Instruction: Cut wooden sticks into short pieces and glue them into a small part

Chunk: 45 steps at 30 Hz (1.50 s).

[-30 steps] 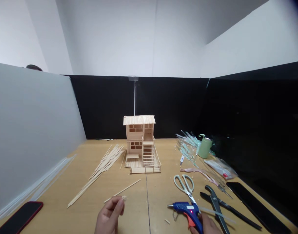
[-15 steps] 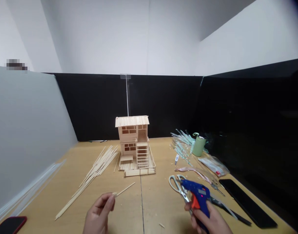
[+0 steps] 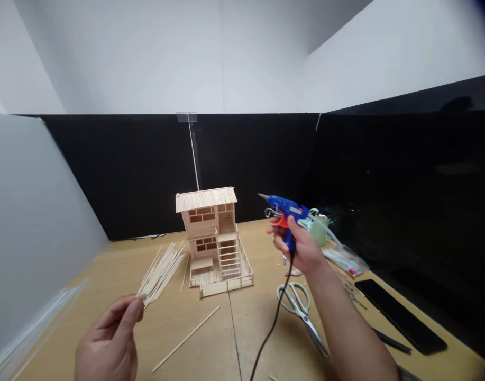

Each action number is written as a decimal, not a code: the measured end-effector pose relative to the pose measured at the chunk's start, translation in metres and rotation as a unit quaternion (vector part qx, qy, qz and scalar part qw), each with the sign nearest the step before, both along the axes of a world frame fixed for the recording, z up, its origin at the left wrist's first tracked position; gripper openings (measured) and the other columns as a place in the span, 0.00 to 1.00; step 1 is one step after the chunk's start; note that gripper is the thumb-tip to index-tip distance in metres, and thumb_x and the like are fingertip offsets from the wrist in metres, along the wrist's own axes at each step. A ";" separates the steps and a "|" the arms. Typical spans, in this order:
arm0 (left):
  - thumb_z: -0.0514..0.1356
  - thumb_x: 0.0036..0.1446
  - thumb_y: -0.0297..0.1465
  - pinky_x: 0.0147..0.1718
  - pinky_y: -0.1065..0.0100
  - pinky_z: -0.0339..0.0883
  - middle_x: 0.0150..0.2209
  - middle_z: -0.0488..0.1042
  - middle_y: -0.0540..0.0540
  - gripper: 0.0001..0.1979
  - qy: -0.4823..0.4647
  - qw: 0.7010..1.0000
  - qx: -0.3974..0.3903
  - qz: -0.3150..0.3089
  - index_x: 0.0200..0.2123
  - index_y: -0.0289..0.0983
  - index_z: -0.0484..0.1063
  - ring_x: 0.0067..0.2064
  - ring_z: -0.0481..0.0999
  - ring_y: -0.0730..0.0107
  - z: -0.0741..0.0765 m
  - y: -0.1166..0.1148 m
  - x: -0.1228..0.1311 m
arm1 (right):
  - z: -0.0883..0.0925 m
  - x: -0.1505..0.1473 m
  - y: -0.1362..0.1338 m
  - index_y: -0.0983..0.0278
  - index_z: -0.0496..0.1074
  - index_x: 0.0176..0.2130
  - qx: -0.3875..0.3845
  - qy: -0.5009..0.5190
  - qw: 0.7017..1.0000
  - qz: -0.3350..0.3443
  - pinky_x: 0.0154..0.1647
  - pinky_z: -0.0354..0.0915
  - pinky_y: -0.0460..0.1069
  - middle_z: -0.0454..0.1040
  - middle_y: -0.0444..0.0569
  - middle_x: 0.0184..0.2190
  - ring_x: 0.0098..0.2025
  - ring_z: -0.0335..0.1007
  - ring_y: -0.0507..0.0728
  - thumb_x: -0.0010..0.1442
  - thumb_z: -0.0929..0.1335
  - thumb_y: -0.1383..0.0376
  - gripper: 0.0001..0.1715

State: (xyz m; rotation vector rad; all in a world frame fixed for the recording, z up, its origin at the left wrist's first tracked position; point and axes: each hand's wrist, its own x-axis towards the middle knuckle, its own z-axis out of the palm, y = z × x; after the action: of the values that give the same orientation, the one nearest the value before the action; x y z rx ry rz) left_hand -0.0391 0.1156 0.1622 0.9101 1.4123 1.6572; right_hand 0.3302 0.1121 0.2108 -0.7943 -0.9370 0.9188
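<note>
My right hand (image 3: 300,246) is raised and grips a blue hot glue gun (image 3: 284,207) with an orange trigger, its nozzle pointing left. A black power cord (image 3: 277,312) hangs from the gun's base down to the table. My left hand (image 3: 109,338) pinches a small pale wooden bit (image 3: 141,297) between finger and thumb, close to a pile of thin wooden sticks (image 3: 161,272). Beyond them stands a two-storey wooden stick model house (image 3: 206,238) with a thatched-look roof, a stair and a railed deck. A single loose stick (image 3: 186,338) lies on the table.
Steel scissors with pale handles (image 3: 301,315) lie under my right forearm. Behind my right hand are a green can (image 3: 320,233) and a plastic bag (image 3: 343,262). A black phone (image 3: 401,316) lies near the right edge. Walls bound the wooden table at left and back.
My right hand has lifted the glue gun high off the table, its cord now trailing. My left hand has moved left towards the stick pile, and the view has swung left.
</note>
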 end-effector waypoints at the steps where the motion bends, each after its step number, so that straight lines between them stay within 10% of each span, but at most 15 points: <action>1: 0.76 0.31 0.53 0.40 0.66 0.70 0.35 0.80 0.48 0.30 0.012 1.000 0.006 0.005 0.33 0.39 0.79 0.42 0.76 0.61 0.004 0.003 0.005 | 0.007 -0.001 0.017 0.65 0.76 0.41 0.007 -0.030 0.999 -0.023 0.17 0.51 0.46 0.82 0.53 0.34 0.18 0.58 0.47 0.54 0.74 0.39 0.34; 12: 0.74 0.23 0.62 0.44 0.62 0.69 0.34 0.79 0.45 0.37 0.067 0.996 -0.030 -0.056 0.29 0.38 0.79 0.42 0.75 0.58 -0.014 0.021 0.039 | 0.029 -0.005 0.135 0.66 0.71 0.31 -0.023 -0.134 0.985 -0.105 0.13 0.52 0.44 0.78 0.47 0.24 0.12 0.59 0.45 0.59 0.74 0.45 0.27; 18: 0.70 0.22 0.68 0.45 0.60 0.70 0.32 0.78 0.44 0.40 0.149 0.988 -0.018 -0.049 0.28 0.39 0.78 0.41 0.76 0.54 0.006 0.029 0.050 | 0.019 -0.001 0.144 0.65 0.71 0.30 -0.030 -0.163 0.977 -0.131 0.13 0.54 0.43 0.75 0.45 0.22 0.12 0.60 0.45 0.64 0.70 0.47 0.25; 24: 0.71 0.33 0.62 0.44 0.62 0.70 0.35 0.78 0.45 0.33 0.150 0.985 0.000 -0.083 0.31 0.39 0.79 0.42 0.76 0.56 -0.009 0.036 0.052 | 0.016 0.001 0.147 0.65 0.71 0.29 -0.039 -0.188 0.970 -0.151 0.13 0.56 0.43 0.75 0.44 0.23 0.12 0.62 0.46 0.64 0.70 0.46 0.25; 45: 0.71 0.27 0.61 0.45 0.60 0.71 0.33 0.78 0.45 0.34 0.133 0.989 -0.012 -0.066 0.29 0.39 0.79 0.41 0.77 0.55 -0.001 0.035 0.058 | 0.012 0.005 0.153 0.63 0.68 0.26 -0.056 -0.247 0.951 -0.177 0.15 0.58 0.44 0.74 0.44 0.21 0.13 0.64 0.48 0.65 0.67 0.45 0.28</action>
State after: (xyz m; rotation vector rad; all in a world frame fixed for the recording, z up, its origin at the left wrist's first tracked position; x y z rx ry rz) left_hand 0.0190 0.1511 0.1615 1.2203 1.5076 1.4574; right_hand 0.3348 0.2647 0.2228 -1.2793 -1.1310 0.4641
